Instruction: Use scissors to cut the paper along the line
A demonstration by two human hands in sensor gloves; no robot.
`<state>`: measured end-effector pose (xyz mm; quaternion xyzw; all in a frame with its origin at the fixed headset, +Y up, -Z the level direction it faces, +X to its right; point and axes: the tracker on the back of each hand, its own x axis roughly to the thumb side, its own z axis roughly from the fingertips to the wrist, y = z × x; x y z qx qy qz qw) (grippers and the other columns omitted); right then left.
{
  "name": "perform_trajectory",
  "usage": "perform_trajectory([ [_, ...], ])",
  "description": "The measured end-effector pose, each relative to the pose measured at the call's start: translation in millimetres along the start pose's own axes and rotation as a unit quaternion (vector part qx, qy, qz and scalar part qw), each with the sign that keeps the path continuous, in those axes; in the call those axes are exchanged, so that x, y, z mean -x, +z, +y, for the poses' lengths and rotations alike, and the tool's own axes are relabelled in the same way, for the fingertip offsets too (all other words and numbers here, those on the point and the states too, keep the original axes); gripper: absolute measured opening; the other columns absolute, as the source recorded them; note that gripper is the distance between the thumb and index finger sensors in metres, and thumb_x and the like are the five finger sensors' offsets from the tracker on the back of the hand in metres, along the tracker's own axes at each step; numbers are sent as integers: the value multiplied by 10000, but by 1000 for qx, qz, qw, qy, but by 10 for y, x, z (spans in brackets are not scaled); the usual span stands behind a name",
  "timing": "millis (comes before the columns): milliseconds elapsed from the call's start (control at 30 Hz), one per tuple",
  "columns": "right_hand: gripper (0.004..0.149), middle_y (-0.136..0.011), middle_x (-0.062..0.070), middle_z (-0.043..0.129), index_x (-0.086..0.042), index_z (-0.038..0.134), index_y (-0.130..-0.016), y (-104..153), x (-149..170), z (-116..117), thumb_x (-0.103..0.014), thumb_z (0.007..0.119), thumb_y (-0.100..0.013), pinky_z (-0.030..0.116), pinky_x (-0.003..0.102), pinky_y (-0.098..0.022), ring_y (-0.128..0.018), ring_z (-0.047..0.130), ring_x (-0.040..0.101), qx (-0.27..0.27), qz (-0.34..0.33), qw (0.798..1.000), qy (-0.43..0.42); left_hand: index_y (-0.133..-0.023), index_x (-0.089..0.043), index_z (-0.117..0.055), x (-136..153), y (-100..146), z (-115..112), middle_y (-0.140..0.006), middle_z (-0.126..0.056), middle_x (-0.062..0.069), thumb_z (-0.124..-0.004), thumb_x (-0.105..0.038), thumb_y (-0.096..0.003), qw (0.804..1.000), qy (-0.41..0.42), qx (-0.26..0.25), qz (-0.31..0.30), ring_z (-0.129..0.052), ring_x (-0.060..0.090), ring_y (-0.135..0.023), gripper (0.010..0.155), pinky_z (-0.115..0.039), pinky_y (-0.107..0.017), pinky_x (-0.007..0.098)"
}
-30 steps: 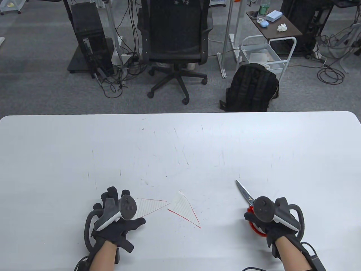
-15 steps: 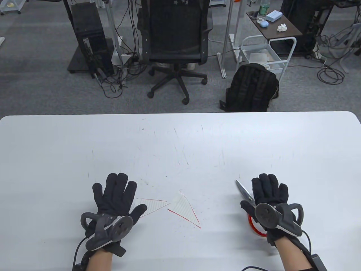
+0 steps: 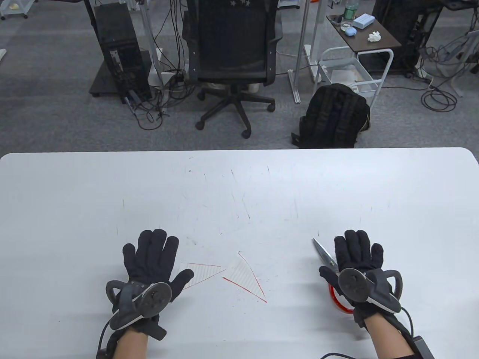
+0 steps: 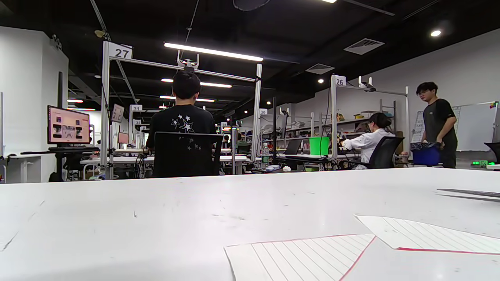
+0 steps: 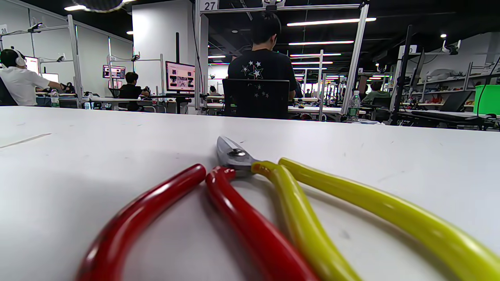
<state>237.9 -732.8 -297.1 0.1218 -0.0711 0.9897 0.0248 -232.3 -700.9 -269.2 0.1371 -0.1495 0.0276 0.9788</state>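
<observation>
Now we rest our left hand (image 3: 151, 258) spread flat on the bench (image 3: 239, 179) beside two paper pieces (image 3: 245, 276), right hand (image 3: 357, 254) spread over the scissors (image 3: 325, 255).

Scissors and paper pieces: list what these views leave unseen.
- Scissors handles: in the table view, mostly under the right hand; only the blade and a red loop show.
- Scissors blade tip: foreshortened in the right wrist view.
- Left paper piece: its left end lies under the left hand.
- Right paper piece: cut by the left wrist view's right edge.
</observation>
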Motion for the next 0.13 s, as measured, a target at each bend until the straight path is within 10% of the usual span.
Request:
perform_trajectory([
  [133,839,-1133,232,3,-39,161,-1124,-1,3,0,-584,517,-595,87,726,-647,-1012,-20,509,2,0,1000,0,-1224,-176,-321,7,-7,-33,-1274,-230,187,-409,-727,-566,1000,-19,7,3,-229,502,-1183,862,-245,-758,799],
])
